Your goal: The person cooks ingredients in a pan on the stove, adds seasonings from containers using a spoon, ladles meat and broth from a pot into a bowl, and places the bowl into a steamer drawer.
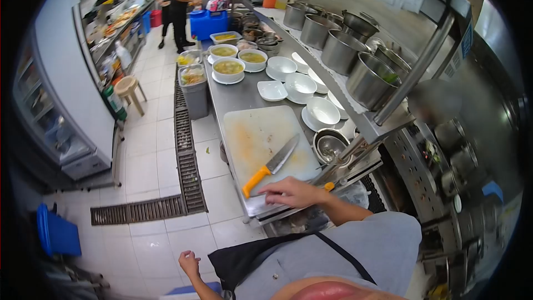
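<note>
A large knife [273, 164] with a yellow handle lies on the white cutting board [244, 128], its blade pointing away to the right. My right hand [291, 193] is over the near edge of the board, just right of the knife's handle. Its fingers are slightly bent and apart, holding nothing. Low at my left side hangs my left hand [190, 264], away from the counter, with its fingers curled in and nothing visible in them. Brown and orange stains mark the board.
Beyond the board stand bowls of soup [229, 68] and white bowls [300, 85]. Steel pots [338, 50] line the shelf at right. A grey bin [194, 97] stands left of the counter, near a floor drain [189, 172]. Two people [182, 8] stand farther back.
</note>
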Action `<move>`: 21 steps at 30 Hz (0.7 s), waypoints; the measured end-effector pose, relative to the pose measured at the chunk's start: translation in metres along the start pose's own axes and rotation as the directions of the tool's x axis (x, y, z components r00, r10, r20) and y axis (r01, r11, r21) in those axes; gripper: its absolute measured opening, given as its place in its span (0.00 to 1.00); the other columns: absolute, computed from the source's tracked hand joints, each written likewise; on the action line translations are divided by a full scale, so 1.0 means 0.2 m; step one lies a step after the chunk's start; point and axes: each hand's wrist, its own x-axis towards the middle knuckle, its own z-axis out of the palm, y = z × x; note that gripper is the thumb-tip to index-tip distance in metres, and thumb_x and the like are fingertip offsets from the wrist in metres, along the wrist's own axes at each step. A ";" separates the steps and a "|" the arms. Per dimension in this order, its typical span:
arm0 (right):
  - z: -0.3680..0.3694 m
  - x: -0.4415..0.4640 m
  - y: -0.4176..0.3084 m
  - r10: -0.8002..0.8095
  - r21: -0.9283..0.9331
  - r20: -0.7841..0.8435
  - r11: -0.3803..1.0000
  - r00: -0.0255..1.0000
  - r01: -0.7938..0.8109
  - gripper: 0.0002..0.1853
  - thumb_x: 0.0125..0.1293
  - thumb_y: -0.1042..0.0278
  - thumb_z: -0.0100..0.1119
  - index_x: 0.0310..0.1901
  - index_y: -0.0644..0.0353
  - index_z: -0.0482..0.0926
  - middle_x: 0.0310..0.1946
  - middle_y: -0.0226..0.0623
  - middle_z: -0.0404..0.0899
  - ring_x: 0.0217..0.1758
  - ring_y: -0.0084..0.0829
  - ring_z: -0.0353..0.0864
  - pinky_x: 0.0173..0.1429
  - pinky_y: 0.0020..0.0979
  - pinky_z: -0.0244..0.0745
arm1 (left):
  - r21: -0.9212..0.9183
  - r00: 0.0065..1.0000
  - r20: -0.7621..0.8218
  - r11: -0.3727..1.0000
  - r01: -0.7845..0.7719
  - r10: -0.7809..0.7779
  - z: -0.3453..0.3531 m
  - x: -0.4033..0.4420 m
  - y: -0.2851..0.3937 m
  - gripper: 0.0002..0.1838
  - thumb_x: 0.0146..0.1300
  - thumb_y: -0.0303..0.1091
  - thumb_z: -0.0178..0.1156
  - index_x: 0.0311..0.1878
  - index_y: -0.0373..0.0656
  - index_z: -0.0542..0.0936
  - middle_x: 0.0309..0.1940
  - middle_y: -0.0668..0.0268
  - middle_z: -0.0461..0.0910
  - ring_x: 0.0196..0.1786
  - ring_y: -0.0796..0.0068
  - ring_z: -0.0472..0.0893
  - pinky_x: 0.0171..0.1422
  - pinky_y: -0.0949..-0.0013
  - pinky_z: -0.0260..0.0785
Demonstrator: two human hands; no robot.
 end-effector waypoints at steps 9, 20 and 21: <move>-0.31 0.75 -0.23 0.165 -0.024 -0.705 0.967 0.690 -0.255 0.16 0.68 0.71 0.56 0.55 0.65 0.76 0.36 0.34 0.82 0.38 0.21 0.80 0.41 0.25 0.76 | 0.172 0.962 0.233 0.968 -0.183 0.140 -0.43 1.48 0.32 0.08 0.57 0.26 0.59 0.35 0.29 0.77 0.31 0.53 0.78 0.25 0.65 0.82 0.20 0.69 0.77; -1.50 1.40 -0.05 -0.087 -0.156 -0.985 0.807 0.146 -0.569 0.22 0.59 0.67 0.59 0.55 0.65 0.74 0.33 0.42 0.83 0.37 0.35 0.83 0.41 0.36 0.78 | 0.258 0.838 0.453 0.855 -0.451 0.305 -0.76 2.61 0.69 0.11 0.60 0.33 0.58 0.39 0.33 0.78 0.19 0.59 0.76 0.17 0.70 0.79 0.20 0.69 0.70; -1.61 1.41 0.05 -0.193 -0.239 -0.971 0.727 0.143 -0.644 0.22 0.57 0.65 0.59 0.53 0.65 0.76 0.35 0.44 0.84 0.40 0.41 0.84 0.46 0.38 0.78 | 0.425 0.889 0.421 0.827 -0.367 0.178 -0.83 2.68 0.60 0.10 0.57 0.32 0.57 0.34 0.33 0.78 0.21 0.57 0.80 0.21 0.67 0.80 0.28 0.63 0.72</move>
